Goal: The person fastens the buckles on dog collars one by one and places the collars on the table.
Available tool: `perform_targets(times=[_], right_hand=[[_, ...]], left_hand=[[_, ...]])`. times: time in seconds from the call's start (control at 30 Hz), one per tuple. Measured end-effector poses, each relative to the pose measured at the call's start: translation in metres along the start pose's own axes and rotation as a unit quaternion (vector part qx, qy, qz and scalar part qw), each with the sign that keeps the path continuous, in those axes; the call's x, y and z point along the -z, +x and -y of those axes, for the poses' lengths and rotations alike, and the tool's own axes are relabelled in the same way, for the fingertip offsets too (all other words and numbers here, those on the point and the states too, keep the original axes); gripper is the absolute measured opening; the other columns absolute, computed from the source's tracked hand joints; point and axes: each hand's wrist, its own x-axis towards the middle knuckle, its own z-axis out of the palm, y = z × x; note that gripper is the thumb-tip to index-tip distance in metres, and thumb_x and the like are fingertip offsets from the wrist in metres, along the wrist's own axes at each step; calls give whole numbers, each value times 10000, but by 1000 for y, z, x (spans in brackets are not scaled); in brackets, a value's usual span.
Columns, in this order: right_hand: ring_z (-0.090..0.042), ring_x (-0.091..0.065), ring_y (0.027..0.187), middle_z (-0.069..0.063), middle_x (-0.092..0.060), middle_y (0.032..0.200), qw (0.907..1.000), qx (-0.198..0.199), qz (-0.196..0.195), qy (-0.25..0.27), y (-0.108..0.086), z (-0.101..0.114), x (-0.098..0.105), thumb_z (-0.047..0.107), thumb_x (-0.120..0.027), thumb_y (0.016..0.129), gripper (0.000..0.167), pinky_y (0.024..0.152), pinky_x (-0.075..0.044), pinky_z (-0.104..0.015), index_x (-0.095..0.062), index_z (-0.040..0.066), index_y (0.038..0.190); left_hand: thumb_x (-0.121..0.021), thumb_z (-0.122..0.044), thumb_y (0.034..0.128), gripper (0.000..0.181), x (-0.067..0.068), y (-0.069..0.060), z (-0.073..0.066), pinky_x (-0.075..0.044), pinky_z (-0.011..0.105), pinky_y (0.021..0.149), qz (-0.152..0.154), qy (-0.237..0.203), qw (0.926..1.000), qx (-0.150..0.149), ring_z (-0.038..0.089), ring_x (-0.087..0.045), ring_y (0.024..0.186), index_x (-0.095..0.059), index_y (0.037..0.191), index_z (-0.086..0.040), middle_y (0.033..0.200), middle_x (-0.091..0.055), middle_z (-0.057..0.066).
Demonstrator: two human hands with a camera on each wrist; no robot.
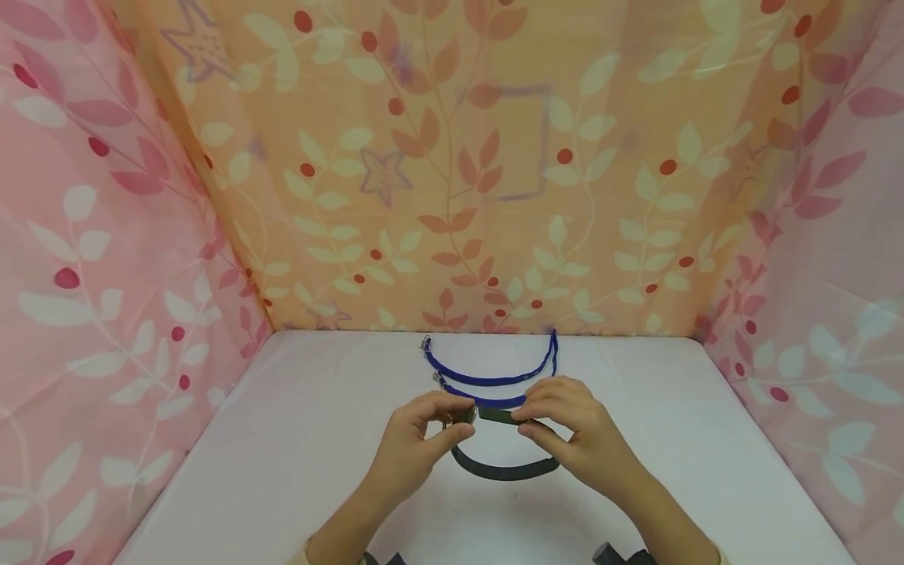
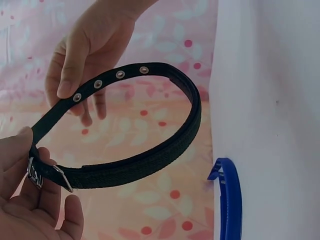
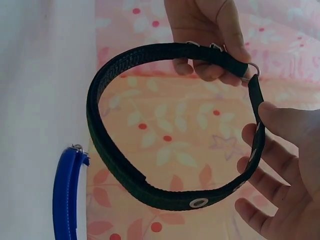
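Note:
A dark green pet collar is held up in a loop above the white table. At its buckle end, my left hand pinches the strap between thumb and fingers. My right hand grips the opposite end, which has several metal eyelets. Metal fittings show beside the left fingers in the left wrist view. In the right wrist view the strap tip meets a metal ring; whether it passes through, I cannot tell. Two blue collars lie just beyond the hands.
The white table ends at an orange patterned curtain at the back. Pink patterned curtains stand along both sides. Dark objects show at the bottom edge, near the forearms.

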Motion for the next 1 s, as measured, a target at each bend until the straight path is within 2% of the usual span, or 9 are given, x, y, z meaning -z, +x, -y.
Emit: perform_targets(times=[0.17, 0.37, 0.6, 0.87, 1.0], right_hand=[[-206, -626, 1103, 118, -722, 1050, 9997, 39, 226, -71, 5, 6, -2, 30, -859, 779, 367, 1049, -367, -286, -769, 234, 1070], [-174, -612, 1102, 154, -708, 1037, 9985, -182, 459, -246, 5, 13, -5, 124, -853, 824, 292, 1027, -370, -317, -744, 244, 1067], [-104, -604, 1100, 171, -701, 1038, 9967, -493, 502, -413, 3, 15, -12, 190, -852, 848, 278, 1021, -389, -320, -726, 238, 1091], [-111, -605, 1119, 151, -695, 1090, 9967, -634, 383, -346, 0, 16, -19, 179, -853, 845, 330, 1028, -395, -319, -714, 216, 1142], [-112, -606, 1135, 130, -685, 1141, 9969, -678, 300, -272, -1, 20, -25, 221, -851, 853, 354, 1032, -402, -309, -698, 223, 1172]], left_hand=[[-819, -236, 883, 240, -3, -1, -4, -563, 278, 833, 88, 236, 9996, 93, 154, -658, 931, -762, 1115, -256, 982, -721, -104], [-827, -251, 876, 239, -5, -4, -5, -561, 312, 846, 275, 311, 9990, 167, 144, -657, 925, -744, 1096, -293, 964, -704, -119], [-849, -234, 852, 239, -11, -5, -1, -553, 331, 865, 15, 408, 9992, 51, 126, -639, 935, -730, 1054, -286, 1018, -692, -125], [-835, -263, 866, 252, -11, -8, -6, -510, 350, 929, -208, 511, 9975, 433, 113, -647, 993, -719, 1071, -354, 992, -718, -200], [-824, -263, 874, 229, -13, -9, -7, -510, 358, 927, -164, 557, 9979, 296, 110, -660, 991, -741, 1078, -323, 971, -719, -195]])
